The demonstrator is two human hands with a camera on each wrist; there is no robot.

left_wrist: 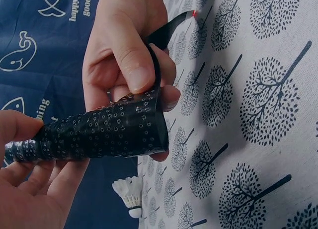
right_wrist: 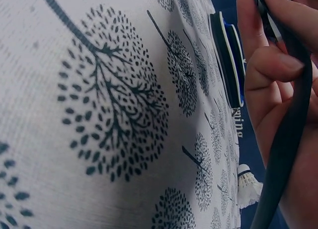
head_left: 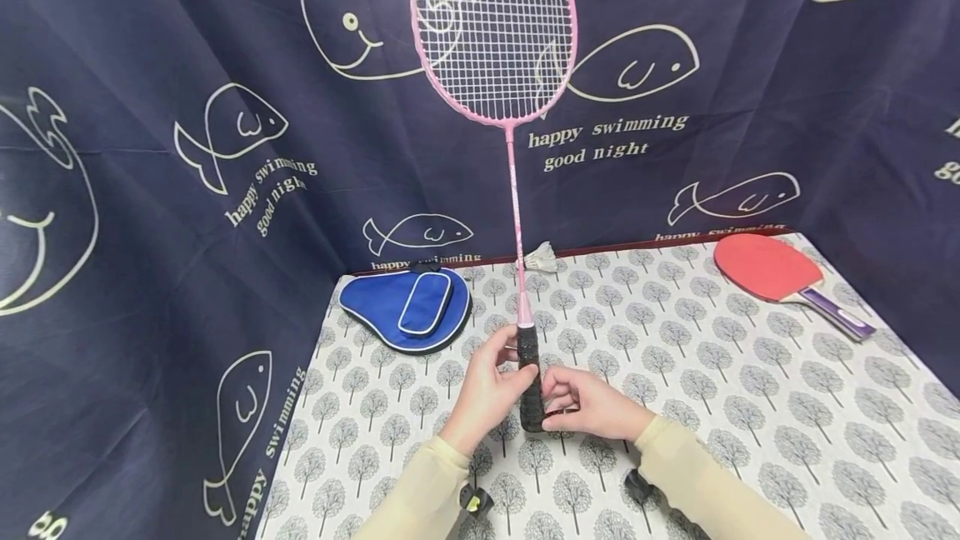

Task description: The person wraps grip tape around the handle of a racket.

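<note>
Pink badminton racket (head_left: 495, 32) held upright over the surface (head_left: 750, 407), head up, butt end down. Black perforated grip tape (left_wrist: 109, 132) wraps the handle. Left hand (head_left: 487, 390) grips the handle's upper part, fingers curled round it. Right hand (head_left: 592, 407) pinches the loose end of the tape at the handle's base, thumb on top. Behind: shuttlecock (head_left: 542, 257) near the far edge, blue paddle case (head_left: 408, 308) to the left, red table-tennis paddle (head_left: 772, 269) well apart on the right.

You've got a pink racket (head_left: 495, 32) with black dotted grip tape (left_wrist: 104, 132), a red paddle (head_left: 757, 265), and a blue case (head_left: 405, 308) on the tree-print cloth (head_left: 750, 407).
</note>
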